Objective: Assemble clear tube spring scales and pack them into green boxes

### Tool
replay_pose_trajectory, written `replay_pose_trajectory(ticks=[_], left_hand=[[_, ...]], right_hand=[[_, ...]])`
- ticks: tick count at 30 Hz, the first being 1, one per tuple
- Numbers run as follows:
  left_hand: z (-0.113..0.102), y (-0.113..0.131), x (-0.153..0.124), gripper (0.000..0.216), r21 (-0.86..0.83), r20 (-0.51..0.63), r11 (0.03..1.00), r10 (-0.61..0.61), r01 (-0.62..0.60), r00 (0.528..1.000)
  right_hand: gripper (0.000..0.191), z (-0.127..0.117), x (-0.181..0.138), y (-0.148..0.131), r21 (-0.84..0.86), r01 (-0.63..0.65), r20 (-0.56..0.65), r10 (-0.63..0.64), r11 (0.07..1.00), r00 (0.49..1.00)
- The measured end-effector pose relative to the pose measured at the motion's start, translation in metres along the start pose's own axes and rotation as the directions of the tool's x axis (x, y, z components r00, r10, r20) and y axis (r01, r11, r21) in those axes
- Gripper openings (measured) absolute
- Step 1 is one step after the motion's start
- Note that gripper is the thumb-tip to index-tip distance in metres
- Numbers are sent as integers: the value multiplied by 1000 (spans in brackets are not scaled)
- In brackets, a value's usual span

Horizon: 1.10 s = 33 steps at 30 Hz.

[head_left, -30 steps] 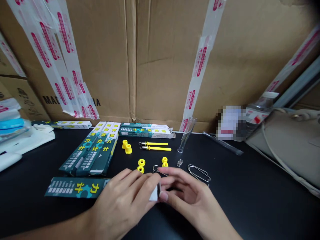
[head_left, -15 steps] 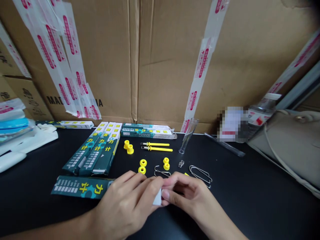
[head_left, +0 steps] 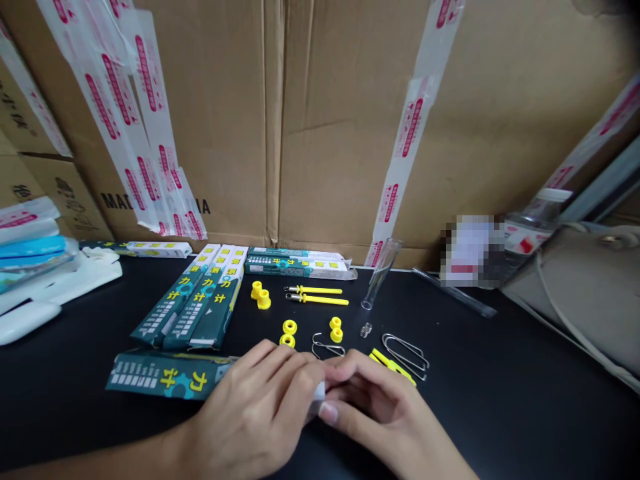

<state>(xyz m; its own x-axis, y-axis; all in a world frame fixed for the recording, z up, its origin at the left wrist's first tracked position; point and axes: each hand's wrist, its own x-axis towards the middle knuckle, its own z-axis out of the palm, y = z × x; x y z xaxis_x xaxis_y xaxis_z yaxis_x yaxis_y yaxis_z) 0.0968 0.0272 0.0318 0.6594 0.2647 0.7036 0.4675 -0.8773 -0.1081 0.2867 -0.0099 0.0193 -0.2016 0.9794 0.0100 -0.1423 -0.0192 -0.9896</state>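
My left hand (head_left: 260, 403) is wrapped over a long, narrow green-and-white cardboard box (head_left: 150, 375), which lies sideways with its printed green end sticking out to the left. At the box's white right end, my right hand (head_left: 373, 407) has its fingers closed around the end flap, index finger above and thumb below. Much of the flap is hidden by the fingers. Beyond the hands are yellow ring caps (head_left: 289, 333), small yellow plugs (head_left: 336, 329), a bent metal hook (head_left: 327, 345) and larger wire hooks (head_left: 406, 353). Yellow plastic strips (head_left: 393, 365) lie beside my right hand.
Similar boxes (head_left: 200, 300) lie at the left and more boxes (head_left: 300, 265) at the back. Yellow rods (head_left: 320, 300), yellow flanged caps (head_left: 263, 298), a clear tube (head_left: 381, 277), a bottle (head_left: 533, 230) and a grey bag (head_left: 590, 293) are around. A large carton (head_left: 340, 167) stands behind.
My right thumb has slid down and away from the white flap, opening a gap below the index finger. The yellow strips beside my right hand show more. The view has shifted slightly.
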Motion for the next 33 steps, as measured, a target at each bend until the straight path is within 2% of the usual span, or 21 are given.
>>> replay_pose_trajectory(ticks=[4, 7, 10, 13, 17, 22, 26, 31, 33], left_hand=[[-1, 3, 0, 19, 33, -61, 999, 25, -23, 998], [0, 5, -1, 18, 112, -51, 993, 46, -40, 998], [1, 6, -4, 16, 120, -29, 992, 45, -42, 999], [2, 4, -6, 22, 137, -15, 990, 34, -32, 999], [0, 0, -9, 31, 268, -17, 963, -18, 22, 1000], [-1, -2, -12, 38, 355, 105, 934, -91, 48, 990], [-8, -6, -16, 38, 344, 125, 938, -98, 49, 987], [-30, -17, -34, 39, 159, 149, 974, -185, 161, 971], [-38, -20, -41, 38, 121, 151, 974, -208, 190, 967]], right_hand=[[34, 4, -2, 1, -59, -10, -23, 8, 998, 1000], [29, 2, 0, 1, -75, -25, -4, 24, 997, 1000], [36, -4, 1, -1, -32, -27, -33, 26, 999, 999], [45, -14, 1, -9, -33, 3, -129, -7, 999, 992], [42, -27, 2, -25, -69, 34, -323, -54, 997, 945], [36, -39, 7, -32, -84, 135, -458, -158, 987, 875], [30, -42, 5, -30, -101, 169, -451, -196, 981, 871], [21, -38, 1, -35, -289, 285, -507, -399, 914, 764], [20, -35, 0, -37, -394, 294, -440, -460, 871, 771]])
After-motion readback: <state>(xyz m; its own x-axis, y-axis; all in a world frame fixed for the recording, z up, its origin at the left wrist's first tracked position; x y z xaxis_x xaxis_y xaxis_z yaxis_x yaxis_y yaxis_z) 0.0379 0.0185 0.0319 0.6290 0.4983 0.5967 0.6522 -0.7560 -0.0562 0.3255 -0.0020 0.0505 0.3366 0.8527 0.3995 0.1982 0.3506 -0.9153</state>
